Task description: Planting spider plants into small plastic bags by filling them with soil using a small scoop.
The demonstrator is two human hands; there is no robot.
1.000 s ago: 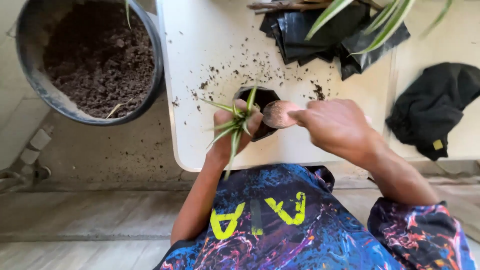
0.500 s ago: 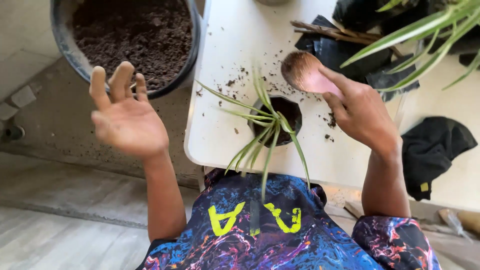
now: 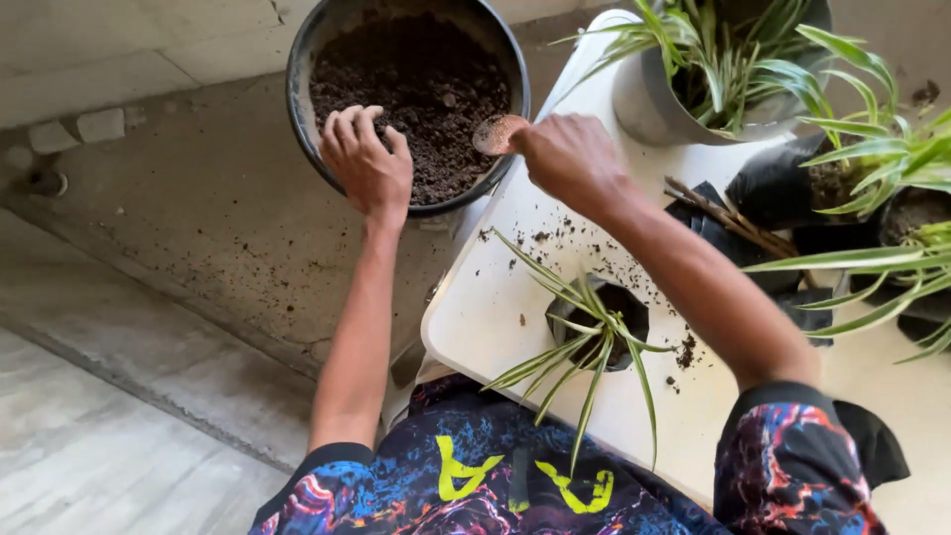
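Note:
My left hand (image 3: 367,163) rests on the near rim of a big black tub (image 3: 297,79) filled with dark soil (image 3: 421,94), fingers curled over the edge. My right hand (image 3: 570,159) holds a small brown wooden spoon (image 3: 497,134) with its bowl over the tub's soil. On the white table (image 3: 495,307) in front of me stands a small black pot (image 3: 604,322) holding a young spider plant with long striped leaves. Neither hand touches that pot.
A grey pot (image 3: 654,104) with a larger green plant stands at the table's far side. Black nursery bags (image 3: 783,178) with more plants and some dry sticks (image 3: 728,223) lie to the right. Soil crumbs dot the table. The tub sits on a concrete floor.
My left hand let go of the small plant, swung out left, and now rests on the tub's rim. My right hand carried the spoon from the pot over to the soil tub.

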